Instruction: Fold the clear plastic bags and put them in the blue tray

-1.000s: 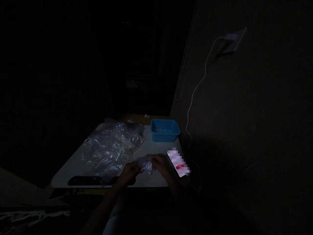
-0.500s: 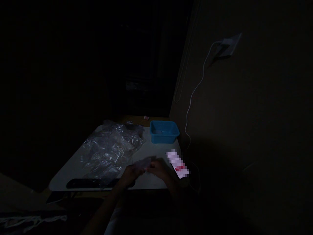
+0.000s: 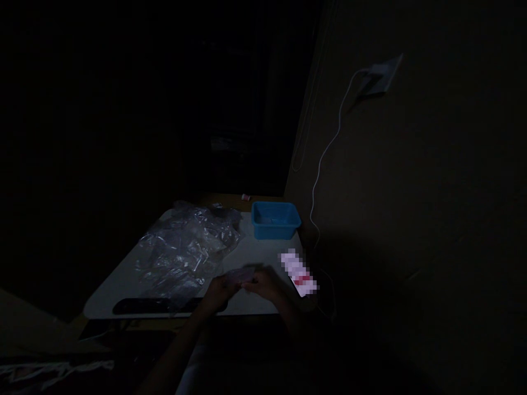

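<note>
Between my two hands is a small piece of thin, see-through plastic point(image 3: 240, 274), which looks like a small bag. My left hand point(image 3: 217, 291) is closed on its left side. At its right side, the fingers and thumb of my right hand point(image 3: 262, 285) pinch it. Both hands are just over the front part of the white table point(image 3: 247, 252). A heap of crumpled clear plastic point(image 3: 191, 241) covers much of the table to the left of my hands. Dim light hides the finer details of the fingers.
A blue plastic basin point(image 3: 275, 232) stands at the table's back right. A phone with a lit, blurred screen point(image 3: 298, 272) lies at the right edge. Along the front edge runs a dark slot point(image 3: 140, 306). A white cable point(image 3: 321, 159) hangs from a wall socket point(image 3: 381, 75).
My right hand's fingers have shifted slightly on the plastic, their tips now a little lower and further left. My left hand stays almost where it was. The whole view has shifted slightly.
</note>
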`<action>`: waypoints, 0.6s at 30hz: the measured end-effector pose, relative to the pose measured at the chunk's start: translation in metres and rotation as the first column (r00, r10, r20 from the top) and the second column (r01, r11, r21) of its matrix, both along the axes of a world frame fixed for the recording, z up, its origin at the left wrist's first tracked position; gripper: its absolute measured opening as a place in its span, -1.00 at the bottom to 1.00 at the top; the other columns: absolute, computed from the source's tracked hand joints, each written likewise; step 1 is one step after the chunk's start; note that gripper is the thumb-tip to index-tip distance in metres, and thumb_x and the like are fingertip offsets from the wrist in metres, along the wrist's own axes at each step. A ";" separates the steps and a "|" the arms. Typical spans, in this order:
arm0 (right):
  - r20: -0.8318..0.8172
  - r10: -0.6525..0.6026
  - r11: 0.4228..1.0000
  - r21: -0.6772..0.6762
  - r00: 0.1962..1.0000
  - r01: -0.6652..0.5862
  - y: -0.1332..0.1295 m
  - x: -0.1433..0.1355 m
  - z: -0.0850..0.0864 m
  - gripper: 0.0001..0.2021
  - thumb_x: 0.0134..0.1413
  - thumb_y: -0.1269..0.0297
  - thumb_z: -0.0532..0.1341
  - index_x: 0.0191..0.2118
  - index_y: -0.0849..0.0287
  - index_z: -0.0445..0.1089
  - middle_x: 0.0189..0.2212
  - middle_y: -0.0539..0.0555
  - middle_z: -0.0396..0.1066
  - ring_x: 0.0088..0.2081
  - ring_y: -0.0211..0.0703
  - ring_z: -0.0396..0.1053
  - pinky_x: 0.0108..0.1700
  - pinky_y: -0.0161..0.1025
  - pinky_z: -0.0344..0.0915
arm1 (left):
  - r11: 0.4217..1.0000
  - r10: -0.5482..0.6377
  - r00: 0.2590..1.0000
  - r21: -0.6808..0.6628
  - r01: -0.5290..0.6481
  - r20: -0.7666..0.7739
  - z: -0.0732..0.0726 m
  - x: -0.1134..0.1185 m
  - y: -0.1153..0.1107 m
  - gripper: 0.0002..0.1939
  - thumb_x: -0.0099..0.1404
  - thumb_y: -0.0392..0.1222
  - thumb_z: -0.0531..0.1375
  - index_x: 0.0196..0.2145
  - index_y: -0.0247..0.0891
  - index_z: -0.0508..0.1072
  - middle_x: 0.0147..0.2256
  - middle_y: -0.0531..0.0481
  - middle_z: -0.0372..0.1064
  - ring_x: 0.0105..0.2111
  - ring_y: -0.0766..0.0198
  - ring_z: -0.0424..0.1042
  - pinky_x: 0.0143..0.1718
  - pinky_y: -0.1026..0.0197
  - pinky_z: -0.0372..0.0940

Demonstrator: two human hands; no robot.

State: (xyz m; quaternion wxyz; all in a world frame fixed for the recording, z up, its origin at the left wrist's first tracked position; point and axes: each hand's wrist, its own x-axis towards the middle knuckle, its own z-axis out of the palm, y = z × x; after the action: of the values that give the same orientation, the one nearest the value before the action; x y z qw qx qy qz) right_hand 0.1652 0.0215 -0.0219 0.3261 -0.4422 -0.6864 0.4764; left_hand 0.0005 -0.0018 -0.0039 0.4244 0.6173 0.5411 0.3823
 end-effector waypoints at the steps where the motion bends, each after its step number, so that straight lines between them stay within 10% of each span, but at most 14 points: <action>1: -0.006 -0.002 1.000 -0.001 1.000 0.002 0.000 0.000 0.000 -0.94 -0.23 0.33 0.21 -0.57 0.21 0.39 -0.60 -0.06 0.34 -0.55 -0.33 0.21 -0.53 -0.41 0.10 | 1.000 0.003 1.000 0.004 -0.003 0.000 0.001 0.000 0.000 -0.66 -0.13 0.09 0.18 -0.61 -0.29 0.45 -0.66 0.01 0.35 -0.56 0.23 0.31 -0.61 0.32 0.16; 18: -0.062 -0.098 0.994 -0.061 0.993 0.094 0.002 -0.001 -0.007 -0.89 -0.22 0.33 0.18 -0.62 0.24 0.31 -0.69 -0.11 0.18 -0.60 -0.40 0.07 -0.58 -0.43 -0.02 | 0.993 0.083 0.986 -0.092 -0.070 0.148 -0.009 -0.002 0.000 -0.57 -0.15 0.17 0.19 -0.61 -0.34 0.41 -0.69 0.05 0.28 -0.68 0.39 0.18 -0.66 0.36 0.04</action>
State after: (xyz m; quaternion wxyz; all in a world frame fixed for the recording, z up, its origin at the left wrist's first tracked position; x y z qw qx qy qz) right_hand 0.1642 0.0233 -0.0289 0.3575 -0.4683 -0.6393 0.4941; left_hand -0.0012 -0.0015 -0.0133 0.4754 0.5463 0.5467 0.4202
